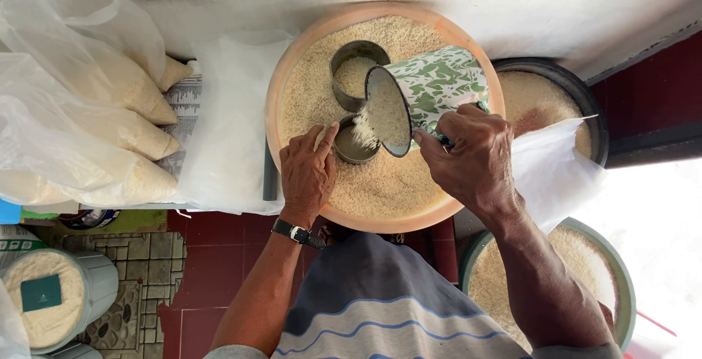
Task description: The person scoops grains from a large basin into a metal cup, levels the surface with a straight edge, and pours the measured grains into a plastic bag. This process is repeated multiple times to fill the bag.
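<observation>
At the centre sits a wide orange basin (292, 66) heaped with rice (387, 183); its near rim is cut off behind the person's striped shirt (380, 308). At nine o'clock lie clear plastic bags of rice (110, 125), their tops blurred by glare and loose film. At two o'clock a dark-rimmed tub of rice (578, 92) is half hidden under a white plastic sheet (548, 169), and at four o'clock a green-rimmed tub (621, 278) is partly covered by the right forearm. At eight o'clock a pale bucket of rice (102, 278) is cut by the frame edge.

The right hand (472, 158) is clamped on a green-and-white patterned mug (435, 81), tilted toward nine o'clock and spilling rice; its handle is hidden by the fingers. The left hand (308, 172), fingers curled together, steadies a small metal tin (355, 147) just under the mug's lip. At twelve o'clock of that tin a larger metal tin (351, 63) stands sunk in the rice, partly behind the mug.
</observation>
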